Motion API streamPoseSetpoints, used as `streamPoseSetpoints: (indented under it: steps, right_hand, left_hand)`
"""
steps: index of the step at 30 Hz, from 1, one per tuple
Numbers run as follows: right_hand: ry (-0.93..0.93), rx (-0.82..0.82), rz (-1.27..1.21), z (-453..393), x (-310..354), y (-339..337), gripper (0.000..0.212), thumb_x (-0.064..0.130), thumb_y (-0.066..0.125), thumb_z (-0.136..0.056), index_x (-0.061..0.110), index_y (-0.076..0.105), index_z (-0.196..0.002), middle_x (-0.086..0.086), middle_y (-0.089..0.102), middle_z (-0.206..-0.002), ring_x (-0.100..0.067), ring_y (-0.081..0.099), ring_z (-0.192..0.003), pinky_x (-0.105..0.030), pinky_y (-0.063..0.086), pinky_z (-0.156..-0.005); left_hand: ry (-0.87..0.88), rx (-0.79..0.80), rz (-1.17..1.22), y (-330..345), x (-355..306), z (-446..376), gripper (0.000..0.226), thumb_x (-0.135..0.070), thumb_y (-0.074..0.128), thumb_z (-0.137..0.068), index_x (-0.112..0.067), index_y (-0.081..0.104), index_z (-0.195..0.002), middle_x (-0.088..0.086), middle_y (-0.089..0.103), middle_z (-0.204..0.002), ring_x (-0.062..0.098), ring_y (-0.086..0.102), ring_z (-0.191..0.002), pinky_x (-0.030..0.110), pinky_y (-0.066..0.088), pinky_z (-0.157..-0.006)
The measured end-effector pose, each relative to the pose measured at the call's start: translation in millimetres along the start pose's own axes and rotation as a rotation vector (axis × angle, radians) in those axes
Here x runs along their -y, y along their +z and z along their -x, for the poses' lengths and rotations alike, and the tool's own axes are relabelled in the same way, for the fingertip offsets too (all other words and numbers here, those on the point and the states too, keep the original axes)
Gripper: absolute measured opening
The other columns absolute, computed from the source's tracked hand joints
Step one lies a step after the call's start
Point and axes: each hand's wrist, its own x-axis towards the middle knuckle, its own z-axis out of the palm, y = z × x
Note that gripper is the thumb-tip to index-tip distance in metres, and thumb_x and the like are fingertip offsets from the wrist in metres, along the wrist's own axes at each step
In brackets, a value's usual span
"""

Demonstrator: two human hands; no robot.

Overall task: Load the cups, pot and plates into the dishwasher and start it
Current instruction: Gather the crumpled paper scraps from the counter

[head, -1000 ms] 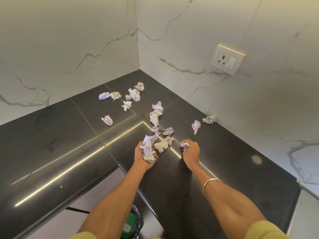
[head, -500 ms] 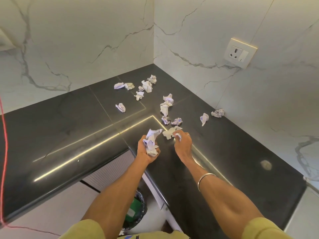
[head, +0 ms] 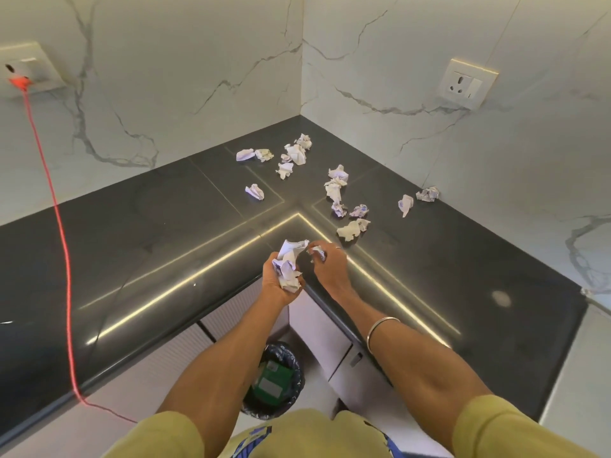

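The left hand (head: pixel 281 279) is closed around a bunch of crumpled paper (head: pixel 289 262), held above the inner corner of the black countertop (head: pixel 132 259). The right hand (head: pixel 330 266) is just beside it and pinches one small paper ball (head: pixel 317 252) between the fingertips; a ring sits on one finger and a metal bangle (head: pixel 380 332) is on the wrist. More crumpled paper pieces (head: pixel 335 190) lie scattered over the corner of the countertop, some near the marble wall (head: pixel 198 77). Some pieces carry bluish marks (too small to read as writing). Cups, pot, plates and dishwasher are not in view, so I cannot tell where they are. Below the hands, on the floor, stands a bin (head: pixel 274 381) with a black liner and something green inside; its label is not readable. A red cable (head: pixel 62 246) runs from the left wall socket (head: pixel 23 71) across the countertop. Another socket (head: pixel 466 84) is on the right wall.
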Motion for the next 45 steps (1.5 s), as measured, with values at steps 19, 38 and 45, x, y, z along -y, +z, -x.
streamPoseSetpoints:
  steps: [19,38,45]
  right_hand:
    - [0.171,0.075,-0.049,126,47,74,0.021,0.018,0.059,-0.095,0.010,0.071,-0.109,-0.006,0.073,-0.103,-0.018,0.067,-0.091,-0.031,0.057,-0.082]
    - [0.336,0.240,-0.075,169,-24,127,0.026,0.032,0.055,-0.098,0.015,0.072,-0.110,-0.004,0.073,-0.107,-0.014,0.065,-0.089,-0.026,0.055,-0.090]
    - [0.409,0.296,-0.085,200,-87,173,0.019,0.019,0.058,-0.094,0.017,0.073,-0.106,0.002,0.073,-0.101,-0.005,0.057,-0.081,0.003,0.038,-0.067]
  left_hand:
    - [-0.039,-0.035,0.126,-122,4,56,0.035,-0.035,0.049,-0.088,-0.012,0.067,-0.068,0.004,0.064,-0.066,0.021,0.064,-0.062,0.028,0.056,-0.065]
    - [-0.041,-0.097,0.029,-179,47,9,0.067,-0.036,0.030,-0.098,-0.010,0.065,-0.047,0.006,0.058,-0.052,0.019,0.061,-0.049,0.026,0.057,-0.054]
    - [-0.066,-0.231,-0.015,-252,83,-57,0.057,-0.033,0.033,-0.093,-0.008,0.059,-0.048,0.004,0.054,-0.054,0.020,0.050,-0.062,0.028,0.046,-0.067]
